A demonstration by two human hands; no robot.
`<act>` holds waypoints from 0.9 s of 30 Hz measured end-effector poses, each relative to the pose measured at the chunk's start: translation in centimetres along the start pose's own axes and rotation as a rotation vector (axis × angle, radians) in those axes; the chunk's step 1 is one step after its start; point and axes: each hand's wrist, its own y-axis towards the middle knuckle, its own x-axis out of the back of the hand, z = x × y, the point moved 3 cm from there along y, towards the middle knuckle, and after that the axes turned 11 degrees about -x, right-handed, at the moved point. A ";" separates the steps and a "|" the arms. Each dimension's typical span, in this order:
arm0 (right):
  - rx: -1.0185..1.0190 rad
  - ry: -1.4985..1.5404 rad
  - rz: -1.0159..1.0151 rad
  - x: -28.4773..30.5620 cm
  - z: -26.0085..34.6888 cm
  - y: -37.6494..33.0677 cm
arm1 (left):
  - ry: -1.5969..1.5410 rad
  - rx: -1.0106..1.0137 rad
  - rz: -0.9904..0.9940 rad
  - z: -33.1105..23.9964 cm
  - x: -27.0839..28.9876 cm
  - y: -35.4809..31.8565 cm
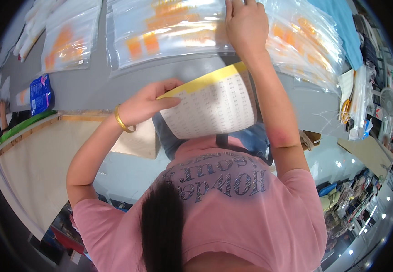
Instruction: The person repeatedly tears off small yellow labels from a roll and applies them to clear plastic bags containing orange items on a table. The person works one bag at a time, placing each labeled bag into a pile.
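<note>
The left forearm [94,152] rises from a bent elbow and angles inward to the right, a rounded gold-coloured metal bracelet [124,124] around its wrist. The left hand [153,99] is closed on the left end of a white paper sheet printed with rows of small dark marks and edged with a yellow band [212,104]: the thumb lies across the printed face, while the fingers bend around the far edge. This sheet is held tilted in front of the person's body, at the near edge of the smooth grey table [142,75], its right end close beside the right forearm [278,102]. That arm reaches nearly straight ahead, and the right hand [247,28] is back-up with curled fingers at the top border, over clear plastic bags with orange print [169,38]; its fingertips are partly hidden, so I cannot tell whether it grips one. More clear orange-printed plastic bags [307,52] lie to its right.
</note>
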 end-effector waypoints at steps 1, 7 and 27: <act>-0.141 0.216 0.095 0.0 -0.5 0.5 | -0.044 0.028 -0.003 0.2 0.1 -0.2; -0.807 0.750 0.443 1.6 -15.0 3.8 | -0.215 0.112 -0.092 0.1 1.0 -0.3; 0.070 0.688 0.446 10.7 1.7 -6.4 | -0.373 0.134 -0.164 -2.5 -1.1 4.7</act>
